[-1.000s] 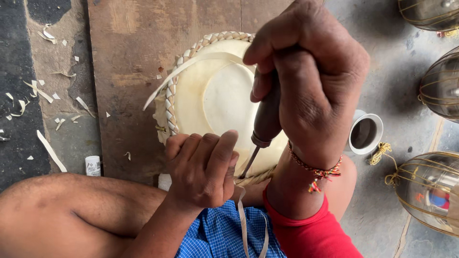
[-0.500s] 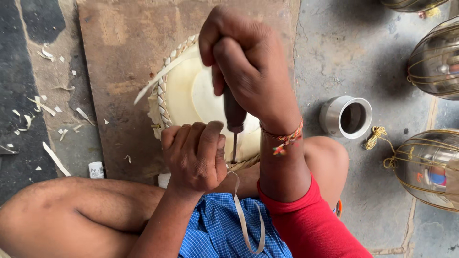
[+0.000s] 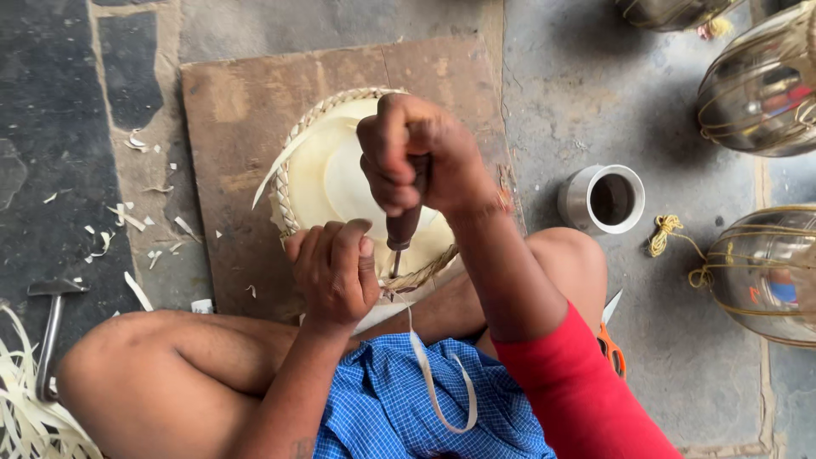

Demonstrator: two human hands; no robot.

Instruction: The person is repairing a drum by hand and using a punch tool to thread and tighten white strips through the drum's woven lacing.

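A round pale cane object with a braided rim (image 3: 316,161) lies on a brown wooden board (image 3: 238,110). My right hand (image 3: 416,157) is closed around the dark wooden handle of an awl (image 3: 401,229), held upright with its metal tip pressed at the rim's near edge. My left hand (image 3: 333,272) is curled over that near edge right beside the tip, gripping the rim. A pale cane strip (image 3: 438,382) hangs down over my blue checked cloth. The rim under both hands is hidden.
A steel cup (image 3: 602,200) stands on the stone floor right of the board, with yellow cord (image 3: 667,234) beside it. Metal pots wrapped in cane (image 3: 761,81) (image 3: 769,272) sit at the right. A hammer (image 3: 51,319), cane shavings (image 3: 127,221) and loose strips (image 3: 21,408) lie left.
My right hand has lowered the awl toward the rim's near edge and shifted left. My left hand stays curled on the rim. The view has drifted, so the board appears further right.
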